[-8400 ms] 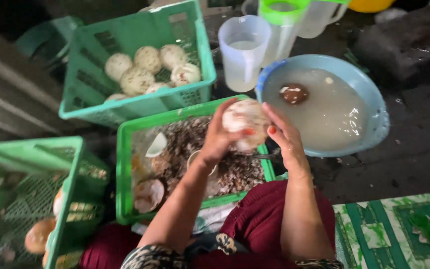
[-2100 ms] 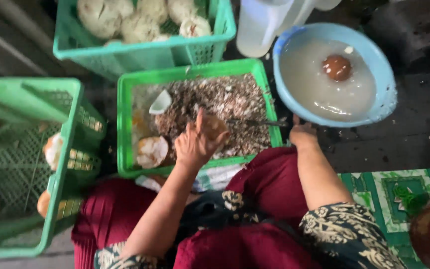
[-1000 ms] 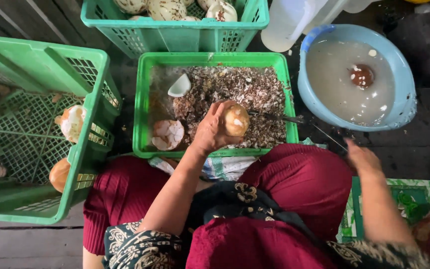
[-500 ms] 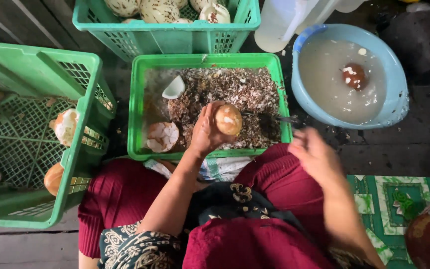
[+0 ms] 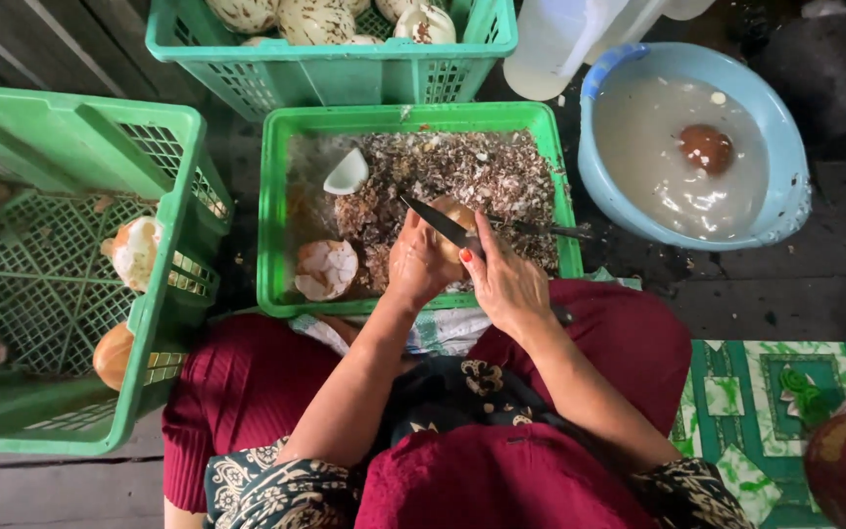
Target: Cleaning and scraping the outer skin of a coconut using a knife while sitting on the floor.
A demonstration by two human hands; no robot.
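My left hand (image 5: 421, 266) grips a small brown peeled coconut (image 5: 459, 210) above the middle green crate (image 5: 271, 196), which is full of brown shell shavings. My right hand (image 5: 506, 284) holds a dark-bladed knife (image 5: 438, 223), its blade lying across the top of the coconut. Both hands are pressed close together over the crate's near half. In the crate also lie a white shell piece (image 5: 348, 174) and a pale broken coconut (image 5: 325, 269).
A blue basin (image 5: 785, 206) of cloudy water with one brown coconut (image 5: 707, 149) stands at the right. A far green crate (image 5: 325, 69) holds several pale coconuts. A tilted green crate (image 5: 80, 127) is on the left. A white jug (image 5: 555, 44) stands behind.
My right hand came in from the right with the knife and set its blade on the coconut. My left hand kept its hold on the coconut.
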